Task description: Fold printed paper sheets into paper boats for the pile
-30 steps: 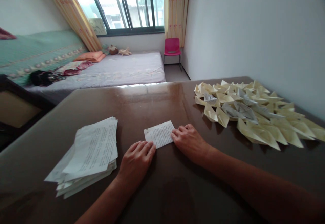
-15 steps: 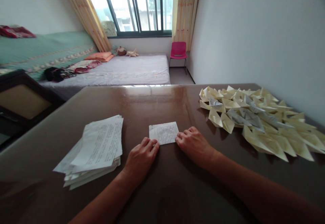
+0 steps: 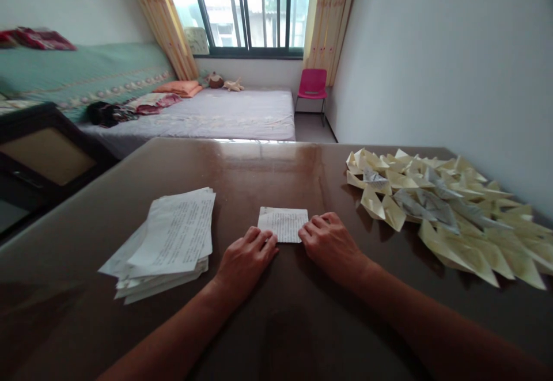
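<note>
A small folded sheet of printed paper (image 3: 284,224) lies flat on the dark brown table (image 3: 268,168), between my two hands. The fingers of my left hand (image 3: 253,251) are curled and press on its lower left corner. At its lower right edge, my right hand (image 3: 328,240) has its fingers bent together and closed on the paper. My thumbs are mostly hidden under the fingers. To the left sits a loose stack of printed sheets (image 3: 173,231). Many folded paper boats (image 3: 458,243), mostly cream with a few grey, cover the right side of the table.
A wall (image 3: 432,53) runs along the right beyond the boats. Past the table's far edge are a bed (image 3: 242,113) and a pink chair (image 3: 313,84) beneath a window (image 3: 259,12). A dark wooden cabinet (image 3: 73,168) stands at the left.
The view has turned slightly left, so most things appear shifted right. Both hands keep hold of the folded paper, with the right fingers now a little further over its right edge.
</note>
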Demonstrator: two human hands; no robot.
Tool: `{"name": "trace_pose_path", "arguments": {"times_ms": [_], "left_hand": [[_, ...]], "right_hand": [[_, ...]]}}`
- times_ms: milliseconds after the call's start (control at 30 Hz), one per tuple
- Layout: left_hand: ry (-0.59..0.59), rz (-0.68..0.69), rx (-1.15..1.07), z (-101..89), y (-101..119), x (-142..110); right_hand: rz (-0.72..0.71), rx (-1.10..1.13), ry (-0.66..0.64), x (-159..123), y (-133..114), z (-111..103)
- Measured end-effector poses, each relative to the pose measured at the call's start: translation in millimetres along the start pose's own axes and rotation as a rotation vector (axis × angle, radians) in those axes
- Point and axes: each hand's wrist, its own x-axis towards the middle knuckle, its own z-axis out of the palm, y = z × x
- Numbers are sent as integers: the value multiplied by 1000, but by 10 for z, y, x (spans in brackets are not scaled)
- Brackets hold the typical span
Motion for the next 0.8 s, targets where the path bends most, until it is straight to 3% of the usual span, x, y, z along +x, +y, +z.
{"name": "trace_pose_path", "arguments": {"times_ms": [100, 200, 333, 533, 667, 800], "left_hand": [[-34, 39, -61, -9, 18, -12], [-62, 47, -159, -18, 14, -23], [9, 24, -294, 11, -46, -29], [66, 16, -457, 40, -95, -33], [-6, 27, -471, 2, -67, -43], [-37, -32, -456, -31, -72, -77]], "right_hand": [[-47, 74, 13, -42, -151, -82], [-121, 229, -44, -67, -136, -167], [-223, 473, -142, -43, 198, -184], [-320, 762, -128, 38, 589, 93], [-223, 985, -100, 41, 637, 274], [-29, 1036, -52, 55, 581, 379]]}}
